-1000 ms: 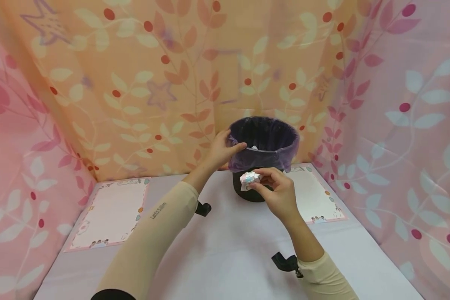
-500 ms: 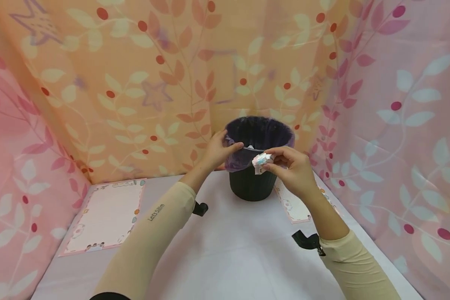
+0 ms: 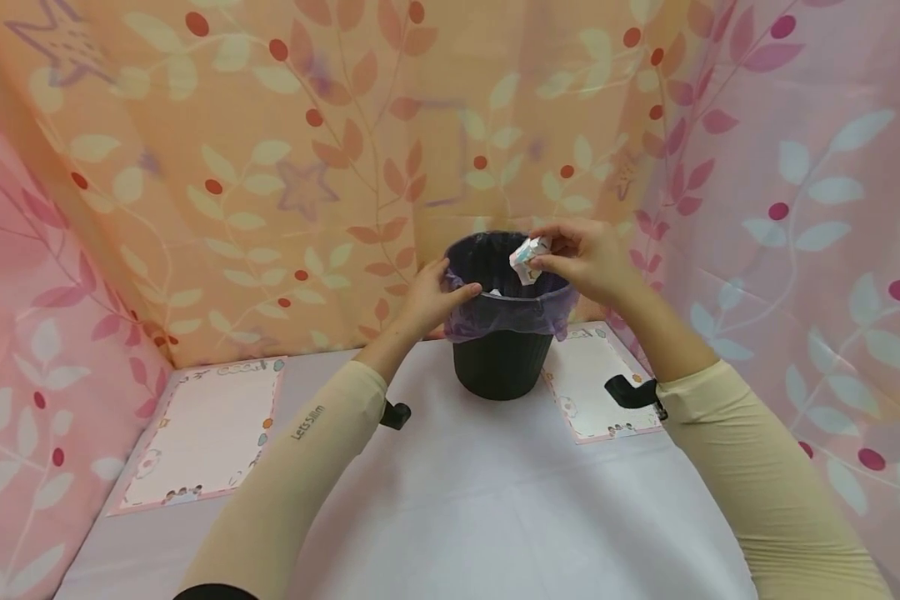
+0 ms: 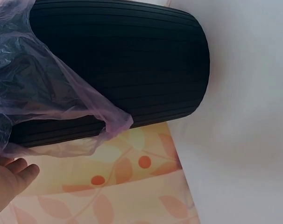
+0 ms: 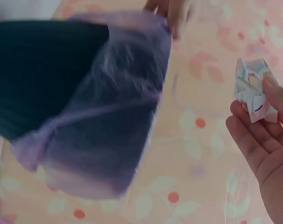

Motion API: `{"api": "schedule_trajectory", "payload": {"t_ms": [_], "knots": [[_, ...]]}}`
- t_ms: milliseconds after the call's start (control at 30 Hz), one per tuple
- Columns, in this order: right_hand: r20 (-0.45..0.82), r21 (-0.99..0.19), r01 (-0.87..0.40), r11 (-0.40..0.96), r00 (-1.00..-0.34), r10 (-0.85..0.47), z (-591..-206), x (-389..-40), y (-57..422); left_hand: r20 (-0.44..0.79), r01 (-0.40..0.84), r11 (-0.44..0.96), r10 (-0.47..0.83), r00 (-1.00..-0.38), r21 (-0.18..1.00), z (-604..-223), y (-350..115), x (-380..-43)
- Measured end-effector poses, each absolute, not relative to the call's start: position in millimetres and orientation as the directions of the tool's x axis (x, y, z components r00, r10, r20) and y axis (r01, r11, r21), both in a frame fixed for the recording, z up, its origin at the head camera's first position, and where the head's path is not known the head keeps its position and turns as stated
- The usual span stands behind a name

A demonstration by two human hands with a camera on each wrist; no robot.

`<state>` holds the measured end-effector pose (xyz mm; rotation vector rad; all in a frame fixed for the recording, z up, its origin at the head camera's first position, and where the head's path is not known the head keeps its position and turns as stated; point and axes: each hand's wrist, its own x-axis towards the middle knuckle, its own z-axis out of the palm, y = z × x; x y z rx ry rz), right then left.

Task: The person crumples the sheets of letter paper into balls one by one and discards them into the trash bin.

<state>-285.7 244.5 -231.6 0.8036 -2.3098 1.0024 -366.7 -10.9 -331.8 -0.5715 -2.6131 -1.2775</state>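
A black ribbed trash can [image 3: 498,371], lined with a thin purple trash bag [image 3: 487,321], stands upright at the back of the table. My left hand [image 3: 426,302] holds its left rim, thumb over the edge and fingers along the outside. Pinched between my right thumb and fingers is a crumpled ball of printed white paper [image 3: 527,260]. That right hand [image 3: 587,260] is over the can's right rim, with the paper above the opening. The right wrist view shows the paper ball [image 5: 254,91] apart from the bag's edge. A bit of something white [image 3: 496,292] shows inside the can.
A white sheet with a decorated border [image 3: 210,433] lies on the table [image 3: 450,517] at the left; a similar sheet [image 3: 600,387] lies right of the can. Patterned cloth [image 3: 270,208] rises behind and on both sides. A black curved mount [image 3: 630,392] sits at the right wrist.
My right hand has lifted the crumpled paper from in front of the can, up and to the right, to over its opening. My left hand keeps its place on the rim.
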Motion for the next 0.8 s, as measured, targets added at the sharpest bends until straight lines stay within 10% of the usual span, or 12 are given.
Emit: {"api": "schedule_trajectory", "payload": {"t_ms": [800], "knots": [[0.234, -0.380, -0.434, 0.817, -0.900, -0.369, -177.3, -388.8, 252.8, 0.277, 0.385, 0.550, 0.271, -0.922, 0.741, -330.3, -14.3, -365.9]]}}
